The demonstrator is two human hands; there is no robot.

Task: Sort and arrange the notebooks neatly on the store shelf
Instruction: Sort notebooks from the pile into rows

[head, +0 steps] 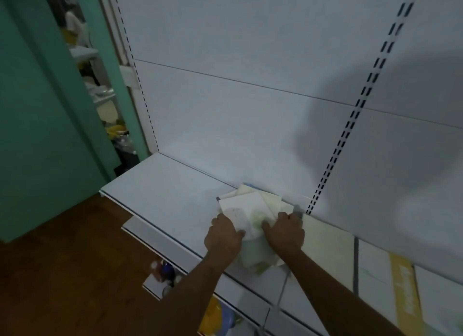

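Messy fanned stack of thin, pale notebooks (pixel 250 207) on smooth white metal shelf (pixel 160 185), against back edge. Left hand (pixel 224 234) and right hand (pixel 285 231) grip stack's near side, fingers curled over covers. More flat notebooks (pixel 328 240) toward shelf's right end.

Matt white shelf (pixel 160 185), paper notebooks (pixel 246 205)

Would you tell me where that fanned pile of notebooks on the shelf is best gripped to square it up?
Grip the notebooks by their two long side edges, coming from the near side, as the left hand and right hand do. The covers lie flat and splayed, so inward pressure should align them.
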